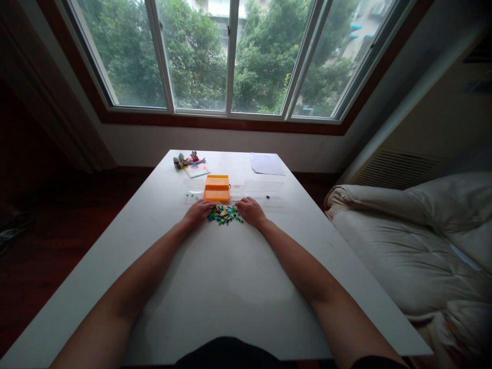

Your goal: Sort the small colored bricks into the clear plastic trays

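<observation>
A small heap of tiny coloured bricks (224,214) lies in the middle of the white table (215,287). My left hand (199,210) rests palm down against the heap's left side, fingers curved around it. My right hand (249,209) lies the same way on the heap's right side. Both hands cup the pile between them; neither lifts a piece that I can see. Just behind the heap stands an orange tray (217,188).
Clear plastic trays (265,188) flank the orange one, with a few loose pieces (191,195) on the left. A small built model (187,160) and booklet (197,170) sit at the far left, paper sheets (266,163) far right. A cream sofa (415,246) borders the table's right.
</observation>
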`<state>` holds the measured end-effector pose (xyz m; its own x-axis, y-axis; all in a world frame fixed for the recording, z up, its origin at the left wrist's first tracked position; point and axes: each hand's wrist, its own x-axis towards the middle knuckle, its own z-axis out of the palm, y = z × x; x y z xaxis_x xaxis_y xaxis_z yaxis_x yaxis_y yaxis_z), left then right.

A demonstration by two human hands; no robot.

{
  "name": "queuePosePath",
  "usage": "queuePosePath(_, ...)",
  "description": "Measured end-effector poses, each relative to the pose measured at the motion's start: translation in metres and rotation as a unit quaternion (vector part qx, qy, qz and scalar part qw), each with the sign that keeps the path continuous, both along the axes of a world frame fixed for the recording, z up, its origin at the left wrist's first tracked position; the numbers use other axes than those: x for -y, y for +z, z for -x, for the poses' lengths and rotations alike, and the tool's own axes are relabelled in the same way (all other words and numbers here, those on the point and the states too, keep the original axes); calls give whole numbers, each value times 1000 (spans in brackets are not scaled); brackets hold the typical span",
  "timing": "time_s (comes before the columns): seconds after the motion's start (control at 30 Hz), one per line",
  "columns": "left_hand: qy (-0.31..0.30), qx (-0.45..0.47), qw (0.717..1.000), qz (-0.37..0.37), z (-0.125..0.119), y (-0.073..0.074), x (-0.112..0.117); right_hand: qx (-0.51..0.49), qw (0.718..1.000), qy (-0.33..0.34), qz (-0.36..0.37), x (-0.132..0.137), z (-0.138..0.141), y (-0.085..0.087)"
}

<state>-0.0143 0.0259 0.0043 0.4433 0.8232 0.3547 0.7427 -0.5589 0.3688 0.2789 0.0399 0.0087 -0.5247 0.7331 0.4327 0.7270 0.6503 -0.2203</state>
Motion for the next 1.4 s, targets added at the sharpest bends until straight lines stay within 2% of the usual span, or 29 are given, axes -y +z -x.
queuePosePath(0.23,9,44,999,18,1,2,1,-58,998,4,40,-1,-9,5)
queuePosePath(0.47,58,39,998,1,8,3,0,-44,988,79,125,-1,-24,13)
queuePosePath(0.77,69,35,997,2,12,3,0,-50,992,82,80,2,-10,5)
queuePosePath(0.97,73,36,997,7,11,3,1,-147,987,-13,71,0,-12,1)
queuePosePath(1.13,74,39,996,7,12,2,0,-267,958,-90,60,-10,-22,-4)
queuePosePath(1.4,68,34,997,10,13,1,-1,-361,915,-170,65,-26,-33,-11)
